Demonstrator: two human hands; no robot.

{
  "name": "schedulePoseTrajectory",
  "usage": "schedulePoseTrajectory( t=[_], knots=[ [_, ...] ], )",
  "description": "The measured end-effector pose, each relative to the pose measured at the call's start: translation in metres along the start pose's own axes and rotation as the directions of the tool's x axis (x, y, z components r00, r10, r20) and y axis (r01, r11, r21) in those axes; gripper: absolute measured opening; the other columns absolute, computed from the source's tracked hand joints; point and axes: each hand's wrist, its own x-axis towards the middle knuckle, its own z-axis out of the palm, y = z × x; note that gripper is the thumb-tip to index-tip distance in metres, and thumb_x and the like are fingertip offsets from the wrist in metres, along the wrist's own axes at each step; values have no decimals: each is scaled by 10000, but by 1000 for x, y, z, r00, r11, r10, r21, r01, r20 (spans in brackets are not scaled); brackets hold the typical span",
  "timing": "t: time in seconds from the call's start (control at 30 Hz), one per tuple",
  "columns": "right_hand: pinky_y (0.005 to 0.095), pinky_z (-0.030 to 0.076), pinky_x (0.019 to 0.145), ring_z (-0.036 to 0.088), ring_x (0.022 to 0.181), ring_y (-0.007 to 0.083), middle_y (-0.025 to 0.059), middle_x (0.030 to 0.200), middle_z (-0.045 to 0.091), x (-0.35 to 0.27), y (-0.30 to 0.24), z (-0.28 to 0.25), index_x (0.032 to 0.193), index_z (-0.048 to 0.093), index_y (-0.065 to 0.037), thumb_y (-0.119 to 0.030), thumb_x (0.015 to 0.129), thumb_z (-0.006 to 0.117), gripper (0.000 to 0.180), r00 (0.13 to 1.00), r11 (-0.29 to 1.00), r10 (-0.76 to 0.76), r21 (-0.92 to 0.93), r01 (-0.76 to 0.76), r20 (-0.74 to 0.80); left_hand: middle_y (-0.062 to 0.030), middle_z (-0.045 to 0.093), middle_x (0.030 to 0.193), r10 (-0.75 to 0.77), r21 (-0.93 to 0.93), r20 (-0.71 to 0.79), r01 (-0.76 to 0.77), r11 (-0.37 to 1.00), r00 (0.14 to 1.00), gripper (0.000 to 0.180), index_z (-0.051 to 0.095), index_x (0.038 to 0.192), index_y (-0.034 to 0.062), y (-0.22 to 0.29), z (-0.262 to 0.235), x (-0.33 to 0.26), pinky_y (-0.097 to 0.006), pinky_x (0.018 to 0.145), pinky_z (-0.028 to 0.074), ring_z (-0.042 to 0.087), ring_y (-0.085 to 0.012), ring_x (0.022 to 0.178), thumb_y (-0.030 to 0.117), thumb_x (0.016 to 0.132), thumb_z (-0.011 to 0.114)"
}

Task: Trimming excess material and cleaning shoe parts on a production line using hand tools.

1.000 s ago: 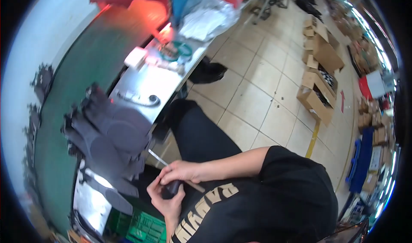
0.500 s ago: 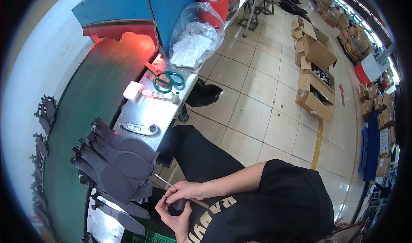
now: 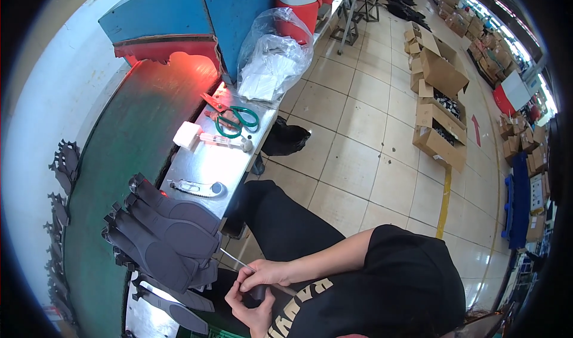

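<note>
Low in front of my body, both hands work close together. My right hand (image 3: 267, 273) is closed around a thin metal rod (image 3: 234, 258); a brownish handle-like end shows behind the fingers. My left hand (image 3: 248, 315) curls its fingers around a small dark rounded piece (image 3: 256, 292), which the fingers partly cover. The rod's tip points up and left, close to a stack of dark grey paddle-shaped parts (image 3: 173, 230) with black clip-like ends. Below the stack lies another such part (image 3: 179, 314).
On the metal ledge (image 3: 200, 165) lie a cutter-like tool (image 3: 197, 187), green-handled scissors (image 3: 242, 122), a white block (image 3: 187, 135) and a clear tube (image 3: 224, 140). A plastic bag (image 3: 271, 63) sits farther up. Beyond the green belt (image 3: 107, 177) run more dark parts (image 3: 65, 162). Cardboard boxes (image 3: 439, 129) stand on the floor.
The view has shifted slightly. Both hands have moved slightly right and down in the picture, still closed on the rod and the dark piece.
</note>
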Motion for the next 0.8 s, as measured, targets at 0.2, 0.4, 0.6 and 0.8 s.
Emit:
schedulePoseTrajectory(
  t=[0.2,0.4,0.6,0.8],
  knots=[
    [259,503,794,624,861,135,50,904,662,-5,-1,1,935,632,-50,-97,821,721,152,1000,999,18,26,-18,24,-167,603,1098,20,-59,30,-18,998,999,775,442,1261,-24,-4,-3,-3,-340,916,492,625,-242,1021,58,607,851],
    [241,485,774,601,836,118,27,889,653,-4,5,3,934,646,-66,-129,832,707,134,999,998,36,43,-37,35,-180,583,1208,-8,-104,91,17,994,996,666,447,1319,20,6,-8,-11,-338,899,504,608,-225,1056,66,769,820],
    [243,491,753,612,823,84,-11,896,672,5,5,-11,1028,691,-71,-182,881,699,185,1000,999,10,-48,-9,21,-134,583,1155,-60,-176,41,67,982,997,748,413,1299,10,0,-4,2,-330,933,479,598,-212,1062,3,667,812],
    [169,351,515,506,597,8,-28,819,652,-6,-27,-8,1051,671,-70,-178,913,661,176,980,986,163,-23,-167,-116,-141,642,1100,-262,-632,285,386,672,922,745,368,1355,35,2,-14,19,-317,929,484,633,-207,1042,-26,722,755]
  ],
)
